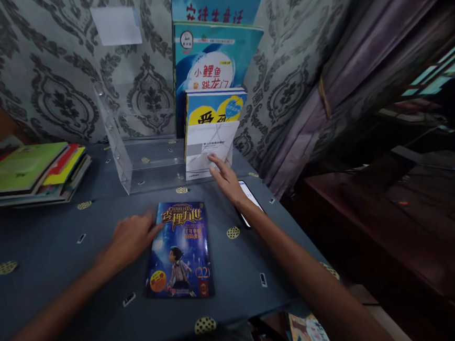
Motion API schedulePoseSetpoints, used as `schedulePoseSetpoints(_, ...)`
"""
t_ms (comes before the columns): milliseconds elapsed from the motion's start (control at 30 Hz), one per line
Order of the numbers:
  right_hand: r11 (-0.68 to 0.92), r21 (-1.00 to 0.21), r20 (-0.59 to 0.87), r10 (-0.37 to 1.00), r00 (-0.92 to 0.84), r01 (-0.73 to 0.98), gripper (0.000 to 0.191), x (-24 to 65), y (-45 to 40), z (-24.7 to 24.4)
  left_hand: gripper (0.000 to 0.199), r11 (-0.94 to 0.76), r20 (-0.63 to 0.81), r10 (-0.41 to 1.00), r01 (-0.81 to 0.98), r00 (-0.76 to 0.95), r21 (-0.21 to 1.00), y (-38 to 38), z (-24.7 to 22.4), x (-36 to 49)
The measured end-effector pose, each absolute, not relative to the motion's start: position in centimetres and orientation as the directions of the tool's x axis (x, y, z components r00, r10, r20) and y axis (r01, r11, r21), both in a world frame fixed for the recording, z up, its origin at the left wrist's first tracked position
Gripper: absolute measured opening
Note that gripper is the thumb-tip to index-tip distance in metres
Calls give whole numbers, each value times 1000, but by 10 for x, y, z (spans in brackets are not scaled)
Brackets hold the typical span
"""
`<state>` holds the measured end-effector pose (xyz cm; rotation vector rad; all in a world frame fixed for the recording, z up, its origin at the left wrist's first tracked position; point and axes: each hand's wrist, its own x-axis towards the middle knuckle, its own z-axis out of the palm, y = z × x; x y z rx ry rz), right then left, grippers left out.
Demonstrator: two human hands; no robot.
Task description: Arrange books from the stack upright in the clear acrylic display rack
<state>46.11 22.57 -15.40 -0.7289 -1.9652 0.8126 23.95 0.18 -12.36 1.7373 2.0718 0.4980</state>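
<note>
A blue book (183, 258) with a cartoon figure on its cover lies flat on the dark patterned tablecloth (109, 269). Beside its upper left edge is my left hand (132, 234), fingers apart and pointing toward the cover, holding nothing. My right hand (225, 177) reaches up to a white booklet (200, 157) standing at the front of a clear stepped rack (117, 147); the fingertips are at its face, fingers apart. Behind the booklet stand a yellow and blue book (214, 106) and a teal book (217, 45). Beneath my right wrist, a phone (250, 196) lies partly covered.
Several books (18, 171) are piled at the left. A white card (117, 26) shows at the upper middle left against patterned wallpaper. A purple curtain (346, 72) hangs at the right, beyond the table's right edge. Dark red furniture (356, 207) stands at the right.
</note>
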Motion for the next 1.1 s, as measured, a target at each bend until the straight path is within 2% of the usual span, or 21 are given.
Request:
schedulePoseSetpoints(67, 609, -772, 488, 750, -446, 180, 65, 462, 227, -154, 23, 52, 5, 998, 951, -56, 304, 13, -110, 248)
schedulePoseSetpoints(100, 607, -774, 488, 753, -441, 179, 65, 461, 226, -154, 23, -31, 21, 999, 962, 26, 271, 22, -102, 254)
schedulePoseSetpoints(200, 616, -767, 498, 748, -438, 181, 61, 459, 217, -150, 26, -348, 220, 933, 875, 286, 337, 55, -85, 267)
schedulePoseSetpoints(300, 692, -697, 538, 679, -499, 190, 50, 454, 189, -146, 36, -514, 403, 841, 764, 361, 389, 92, -80, 266)
schedulePoseSetpoints(367, 763, -621, 537, 581, -612, 179, 42, 446, 164, -144, 44, -539, 446, 822, 735, 353, 412, 113, -81, 260)
schedulePoseSetpoints(467, 852, -505, 419, 384, -823, 140, 35, 429, 128, -145, 51, -534, 458, 827, 709, 325, 461, 133, -87, 253)
schedulePoseSetpoints(567, 908, -393, 290, 269, -919, 141, 34, 416, 108, -149, 53, -514, 464, 836, 714, 293, 476, 138, -91, 252)
schedulePoseSetpoints(667, 914, -349, 220, 295, -930, 208, 36, 420, 109, -153, 51, -487, 452, 849, 736, 274, 469, 131, -96, 251)
schedulePoseSetpoints(767, 882, -367, 212, 390, -896, 297, 36, 442, 119, -157, 46, -466, 424, 862, 763, 277, 448, 114, -105, 249)
schedulePoseSetpoints(933, 834, -444, 313, 488, -815, 329, 33, 486, 129, -166, 41, -405, 321, 904, 801, 281, 440, 72, -131, 250)
schedulePoseSetpoints(1100, 794, -553, 413, 523, -746, 251, 34, 499, 134, -179, 37, -471, 281, 875, 825, 394, 313, 43, -148, 269)
